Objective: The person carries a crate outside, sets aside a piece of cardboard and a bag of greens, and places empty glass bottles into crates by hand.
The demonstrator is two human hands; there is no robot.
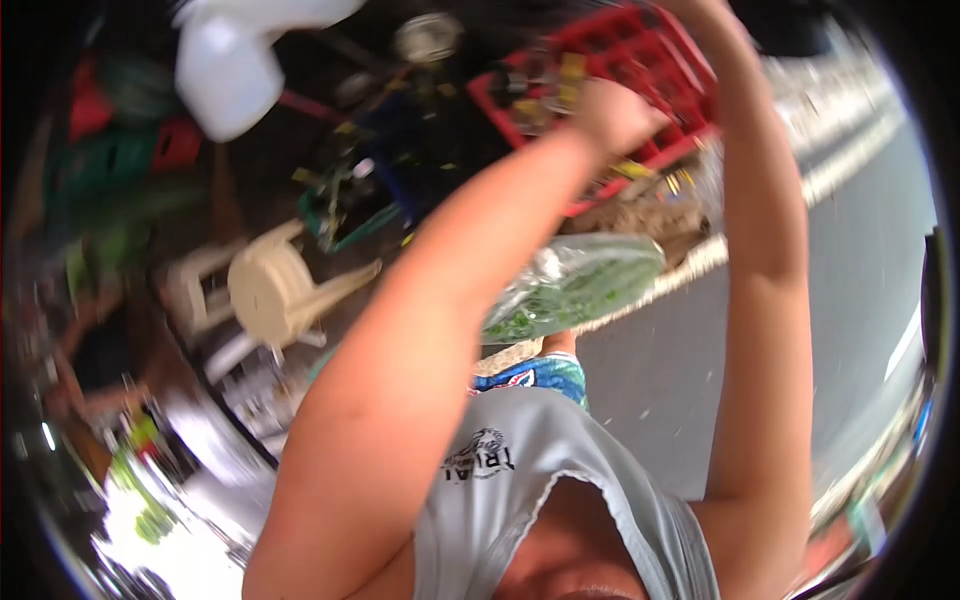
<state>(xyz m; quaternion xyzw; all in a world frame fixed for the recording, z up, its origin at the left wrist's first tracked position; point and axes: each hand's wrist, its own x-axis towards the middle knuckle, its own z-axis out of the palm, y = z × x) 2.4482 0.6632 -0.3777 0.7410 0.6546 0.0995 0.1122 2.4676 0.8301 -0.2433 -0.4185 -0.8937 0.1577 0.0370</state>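
Note:
My left hand (620, 118) is over a red plastic crate (690, 60) with divided compartments. It is blurred and looks closed; what it grips, if anything, is hidden. My right hand (690, 8) reaches the crate's far side at the top edge of the view, where its fingers are cut off. Inside the crate are dark, glassy-looking items, one with a yellow patch (572, 75). On the near side of the crate lies a brown sack-like thing (640, 215). Closer to my body is a clear plastic bag (570, 290) of green leaves.
A beige plastic stool (270, 290) lies tipped on the left. Beyond it are a green crate (350, 225) and dark clutter. A white plastic container (230, 80) is at the upper left. Grey pavement (650, 400) runs along the right, bordered by a pale kerb (700, 262).

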